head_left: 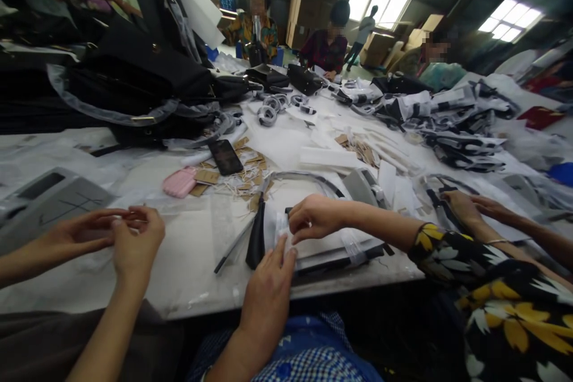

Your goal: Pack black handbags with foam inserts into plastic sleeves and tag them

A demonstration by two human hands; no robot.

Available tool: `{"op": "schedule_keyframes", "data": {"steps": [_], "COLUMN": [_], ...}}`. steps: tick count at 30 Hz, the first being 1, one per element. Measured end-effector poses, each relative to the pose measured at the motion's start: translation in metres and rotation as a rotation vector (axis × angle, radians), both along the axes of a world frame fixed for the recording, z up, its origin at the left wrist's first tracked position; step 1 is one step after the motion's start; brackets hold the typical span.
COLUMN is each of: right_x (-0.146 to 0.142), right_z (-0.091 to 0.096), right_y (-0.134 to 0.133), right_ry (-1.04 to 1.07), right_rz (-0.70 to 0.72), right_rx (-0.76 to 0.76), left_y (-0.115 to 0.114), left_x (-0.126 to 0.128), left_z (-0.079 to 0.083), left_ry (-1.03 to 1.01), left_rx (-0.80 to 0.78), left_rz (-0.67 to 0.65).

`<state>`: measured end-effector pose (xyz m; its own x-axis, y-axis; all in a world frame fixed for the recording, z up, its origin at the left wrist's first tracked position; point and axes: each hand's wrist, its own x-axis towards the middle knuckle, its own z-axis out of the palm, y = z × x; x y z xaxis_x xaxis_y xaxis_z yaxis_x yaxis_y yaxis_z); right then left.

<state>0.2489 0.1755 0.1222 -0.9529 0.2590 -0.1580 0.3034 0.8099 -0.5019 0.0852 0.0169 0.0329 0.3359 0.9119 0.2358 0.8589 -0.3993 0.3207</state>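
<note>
In front of me lies a bag with a black side panel (256,237), its curved handle (308,175) wrapped in clear film and white sheets lying over it. My left hand (267,286) comes up from below, fingers long and close together, thumb and forefinger on a strip of clear plastic film (281,225). From the right, out of a floral sleeve, my right hand (313,218) bends over the same strip with curled, pinching fingers. Its fingertips are partly hidden. Beside the bag, left of my hands, a thin dark strip (231,249) rests on the table.
Co-workers' hands are close on the left (134,239) and right (463,209). Beyond the bag lie a phone (225,157), a pink pouch (179,182) and brown tags (257,168). Black bags (134,71) pile up back left; wrapped handles (465,107) heap at right.
</note>
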Motion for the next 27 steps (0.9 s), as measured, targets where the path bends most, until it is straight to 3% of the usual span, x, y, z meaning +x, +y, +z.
{"op": "schedule_keyframes", "data": {"steps": [4, 7, 17, 27], "right_x": [0.009, 0.011, -0.032, -0.066], "right_z": [0.021, 0.026, -0.006, -0.003], "right_y": [-0.013, -0.018, 0.010, -0.003], "right_ry": [0.019, -0.008, -0.272, -0.630], "right_rz": [0.011, 0.017, 0.031, 0.047], "right_rx": [-0.126, -0.164, -0.027, 0.336], "left_y": [0.001, 0.001, 0.000, 0.000], "left_x": [-0.001, -0.002, -0.004, -0.004], "left_z": [0.005, 0.007, 0.001, -0.004], "left_ry": [-0.085, -0.147, -0.167, -0.197], "left_rx": [-0.081, -0.093, -0.084, -0.099], "left_rz": [0.024, 0.024, 0.044, 0.053]}}
